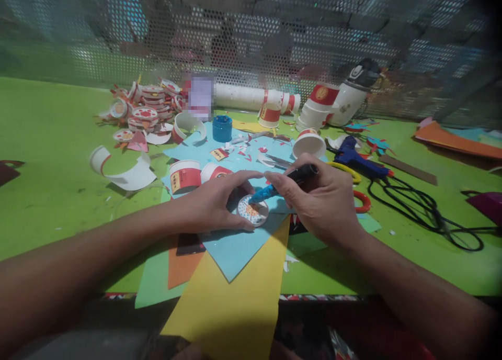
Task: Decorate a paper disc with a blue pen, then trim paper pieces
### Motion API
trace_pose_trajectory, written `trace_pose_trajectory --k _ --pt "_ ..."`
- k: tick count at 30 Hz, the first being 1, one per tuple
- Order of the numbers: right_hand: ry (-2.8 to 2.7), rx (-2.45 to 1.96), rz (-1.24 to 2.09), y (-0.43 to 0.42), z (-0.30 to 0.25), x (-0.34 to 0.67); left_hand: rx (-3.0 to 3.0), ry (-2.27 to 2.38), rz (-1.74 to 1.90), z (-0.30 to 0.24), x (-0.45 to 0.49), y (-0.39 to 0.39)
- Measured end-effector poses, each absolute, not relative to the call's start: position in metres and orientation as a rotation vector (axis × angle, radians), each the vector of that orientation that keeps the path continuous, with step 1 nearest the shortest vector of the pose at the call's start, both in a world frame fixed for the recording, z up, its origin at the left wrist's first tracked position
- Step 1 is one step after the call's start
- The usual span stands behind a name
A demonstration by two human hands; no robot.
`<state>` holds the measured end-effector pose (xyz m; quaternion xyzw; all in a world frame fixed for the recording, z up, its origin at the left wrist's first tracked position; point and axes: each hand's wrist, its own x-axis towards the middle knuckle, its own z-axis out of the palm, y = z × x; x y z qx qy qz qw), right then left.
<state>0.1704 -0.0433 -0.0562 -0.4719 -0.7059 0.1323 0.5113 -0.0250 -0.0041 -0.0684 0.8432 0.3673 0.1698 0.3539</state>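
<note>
My left hand (214,205) rests on the blue paper, its thumb and fingers curved around a small round white disc (259,217), which looks like a paper cup's bottom. The disc carries an orange pattern in the middle and blue marks around it. A marker pen (267,193) with a blue patterned barrel and a black end is gripped in my right hand (327,198), tip down at the disc. Blue paper (231,258) lies under the disc, over a yellow sheet (227,297) that hangs past the table edge. Cut paper cups (185,177) lie just beyond my left hand.
Scissors (361,202) and a blue glue gun (361,158) with a black cord (423,208) lie right. Decorated discs (147,111) are piled back left. A blue jar (222,128), stacked cups (319,106) and a white bottle (349,101) stand before a perforated screen (251,41).
</note>
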Motion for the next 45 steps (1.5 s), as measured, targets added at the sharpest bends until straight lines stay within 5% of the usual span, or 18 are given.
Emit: trace_pose_trajectory --k 45 --pt "-1.547 -1.229 0.273 -0.0413 -0.0587 0.1673 2.234 0.995 0.409 -0.0685 -0.0252 -0.0047"
